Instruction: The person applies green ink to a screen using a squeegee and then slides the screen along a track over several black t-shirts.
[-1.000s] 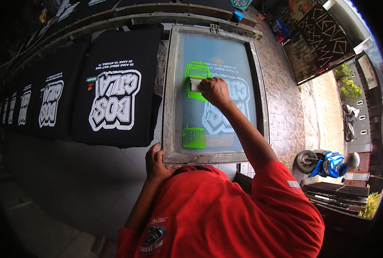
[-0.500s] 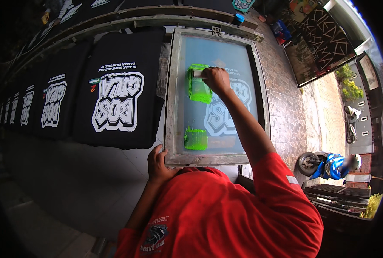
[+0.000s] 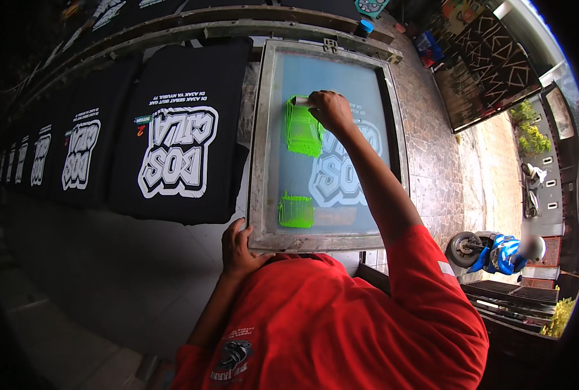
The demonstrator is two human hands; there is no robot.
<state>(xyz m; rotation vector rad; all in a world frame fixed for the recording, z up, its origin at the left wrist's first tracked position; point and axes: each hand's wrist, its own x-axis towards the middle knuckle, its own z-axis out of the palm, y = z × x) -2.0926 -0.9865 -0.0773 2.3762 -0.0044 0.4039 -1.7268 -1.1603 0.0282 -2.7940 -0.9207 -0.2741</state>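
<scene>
The right hand is closed around a small squeegee, with the fingers drawn together over the tool; the hand covers most of it, leaving only the left end visible. The squeegee is located at the far edge of the upper patch of green ink, on the left half of the mesh of a screen frame. A lower patch of green ink lies near the frame's near left corner, well apart from the first. The left hand is positioned at that corner, fingers bent against the frame's outer edge; whether it clamps the frame cannot be told. The right forearm crosses above the mesh and obstructs part of the pale lettered design showing through it. A metal clamp sits at the middle of the far rail. Left of the frame, just beside it, lies a black garment with a white print; further black garments extend in a row to the left. Beyond the frame, a blue-topped container stands by the long beam. To the right are a stone-patterned floor and, well apart, a blue motorcycle.
</scene>
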